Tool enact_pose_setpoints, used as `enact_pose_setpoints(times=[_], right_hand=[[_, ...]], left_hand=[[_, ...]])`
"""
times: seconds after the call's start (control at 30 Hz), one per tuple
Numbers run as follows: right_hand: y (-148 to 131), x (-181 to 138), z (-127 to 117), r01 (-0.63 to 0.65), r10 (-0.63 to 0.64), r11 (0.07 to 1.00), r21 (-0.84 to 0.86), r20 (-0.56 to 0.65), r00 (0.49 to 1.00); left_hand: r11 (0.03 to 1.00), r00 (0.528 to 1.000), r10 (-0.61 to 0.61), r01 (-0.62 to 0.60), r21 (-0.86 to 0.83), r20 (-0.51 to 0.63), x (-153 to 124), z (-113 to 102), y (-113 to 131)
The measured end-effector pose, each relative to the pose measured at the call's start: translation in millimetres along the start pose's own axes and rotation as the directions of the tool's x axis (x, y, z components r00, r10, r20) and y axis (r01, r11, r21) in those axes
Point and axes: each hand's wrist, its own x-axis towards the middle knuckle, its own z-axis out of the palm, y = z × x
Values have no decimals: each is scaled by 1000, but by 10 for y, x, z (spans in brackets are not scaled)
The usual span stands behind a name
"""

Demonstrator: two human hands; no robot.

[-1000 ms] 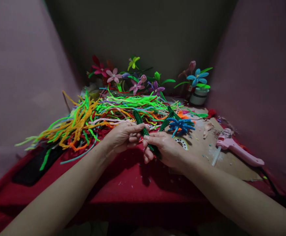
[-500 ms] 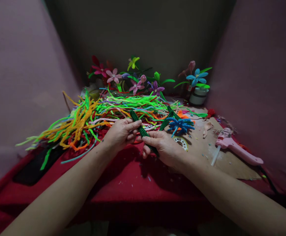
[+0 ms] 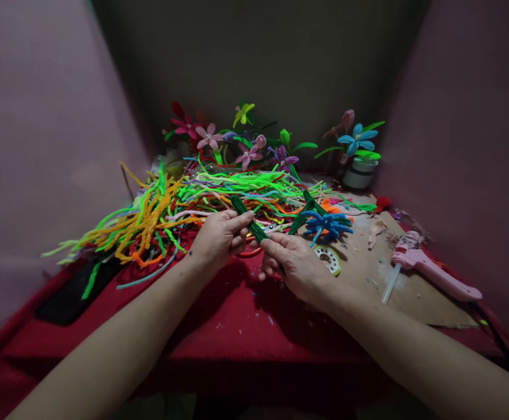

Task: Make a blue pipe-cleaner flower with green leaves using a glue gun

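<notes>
A dark green leaf made of pipe cleaners is held slantwise between my two hands, above the front of the red cloth. My left hand pinches it near its upper end, thumb on top. Farther down, my right hand grips the lower part, and its fingers cover most of that end. Just beyond my right hand lie more dark green pipe-cleaner pieces and a blue pipe-cleaner bunch. A pair of scissors shows partly behind my hands.
Loose coloured pipe cleaners spread across the red cloth. To the right are a tape spool and a pink glue gun on cardboard. Pipe-cleaner flowers and a jar stand behind; a black phone-like slab lies left.
The view has shifted slightly, so the surroundings sit a little farther right. My right hand has moved slightly on the green leaf; both hands keep hold of it.
</notes>
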Motion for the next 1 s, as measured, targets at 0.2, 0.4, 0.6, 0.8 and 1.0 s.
enact_pose_setpoints(times=[0.2,0.4,0.6,0.8,1.0], right_hand=[[-10,-1,-1,-83,84,996,-39,25,996],[14,9,-22,-116,114,993,20,51,992],[30,7,-29,-158,154,986,55,68,986],[30,3,-20,-187,185,981,61,30,982],[16,12,-48,-176,175,984,12,27,984]], left_hand=[[1000,1000,16,-16,-5,2,-19,13,-18],[1000,999,-28,28,10,-20,-8,-5,-3],[998,997,67,-66,21,-36,45,-80,43],[992,991,109,-102,78,-84,48,-89,82],[992,981,88,-70,104,-172,45,-82,76]])
